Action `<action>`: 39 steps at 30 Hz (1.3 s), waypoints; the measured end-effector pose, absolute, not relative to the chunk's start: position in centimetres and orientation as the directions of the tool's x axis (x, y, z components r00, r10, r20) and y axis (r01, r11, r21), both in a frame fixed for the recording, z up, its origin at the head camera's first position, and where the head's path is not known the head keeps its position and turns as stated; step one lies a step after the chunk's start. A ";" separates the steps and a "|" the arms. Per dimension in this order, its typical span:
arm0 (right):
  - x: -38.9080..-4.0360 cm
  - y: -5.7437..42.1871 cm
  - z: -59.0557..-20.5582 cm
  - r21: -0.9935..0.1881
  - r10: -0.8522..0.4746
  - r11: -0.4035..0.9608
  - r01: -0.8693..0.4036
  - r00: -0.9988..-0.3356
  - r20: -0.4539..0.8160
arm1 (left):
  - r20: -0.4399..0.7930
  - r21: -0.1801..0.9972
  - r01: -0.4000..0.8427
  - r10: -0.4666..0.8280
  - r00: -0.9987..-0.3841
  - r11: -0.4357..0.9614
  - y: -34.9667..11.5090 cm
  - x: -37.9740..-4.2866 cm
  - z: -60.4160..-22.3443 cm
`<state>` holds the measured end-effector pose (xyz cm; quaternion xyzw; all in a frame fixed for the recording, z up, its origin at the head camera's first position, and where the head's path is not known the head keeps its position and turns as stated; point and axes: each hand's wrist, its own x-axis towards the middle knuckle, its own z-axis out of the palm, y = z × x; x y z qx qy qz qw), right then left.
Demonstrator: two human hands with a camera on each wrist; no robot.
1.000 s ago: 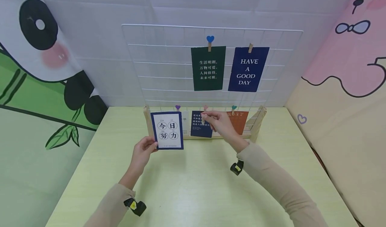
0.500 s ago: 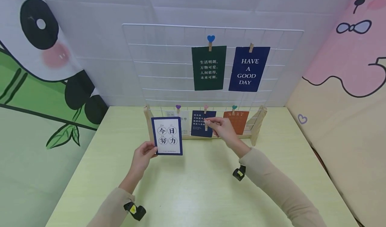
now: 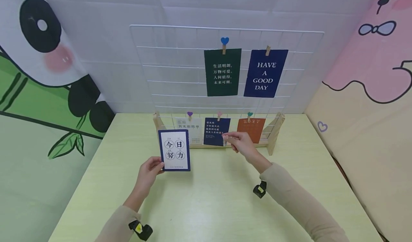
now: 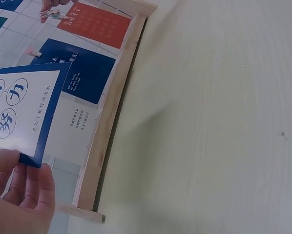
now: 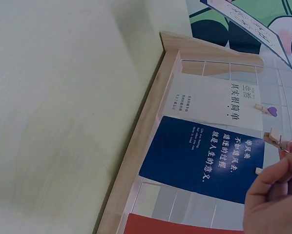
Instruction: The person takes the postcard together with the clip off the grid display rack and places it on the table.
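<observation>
A white card with a dark blue border (image 3: 173,151) and large Chinese characters is held upright in front of the rack. My left hand (image 3: 147,174) pinches its lower left corner between thumb and fingers. With thumb and fingertips my right hand (image 3: 242,144) grips a small wooden clothespin (image 5: 275,139). That hand is in front of a dark blue card (image 3: 216,129) clipped to the rack, with the clothespin overlapping the card's right side in the head view. Behind the bordered card, partly covered by it, hangs a pale card with Chinese text (image 3: 193,126).
A white wire grid (image 3: 180,74) stands in a wooden base (image 3: 276,136) at the table's back. Higher up, a green card (image 3: 222,88) and a navy card (image 3: 257,79) are clipped to it. An orange card (image 3: 252,131) hangs low on the right. The pale table (image 3: 206,199) lies in front.
My left hand has lowered the bordered card and drawn it slightly left, uncovering more of the pale card. My right hand has moved down and right with the clothespin.
</observation>
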<state>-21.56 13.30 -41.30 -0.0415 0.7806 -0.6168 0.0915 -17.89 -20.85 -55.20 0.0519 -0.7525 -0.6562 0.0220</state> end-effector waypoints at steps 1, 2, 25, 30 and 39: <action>-21.5 13.5 -41.4 -0.970 -0.181 0.236 0.048 -0.979 -0.093 | -0.030 0.990 -0.045 -0.114 -0.993 0.132 -21.3 -18.4 -56.6; -21.5 13.6 -41.5 -0.970 -0.180 0.239 0.052 -0.979 -0.097 | -0.026 0.990 -0.042 -0.124 -0.992 0.132 -21.7 -18.8 -57.8; -20.7 18.1 -43.6 -0.957 -0.147 0.277 0.082 -0.981 -0.127 | -0.092 0.981 -0.121 -0.189 -0.978 0.148 -23.7 -17.3 -58.4; -20.7 19.5 -44.6 -0.951 -0.138 0.297 0.084 -0.982 -0.129 | -0.092 0.982 -0.114 -0.144 -0.985 0.152 -24.1 -16.5 -57.7; -20.4 22.0 -45.8 -0.928 -0.159 0.347 0.132 -0.968 -0.196 | -0.139 0.970 -0.162 -0.133 -0.981 0.180 -24.9 -16.0 -57.6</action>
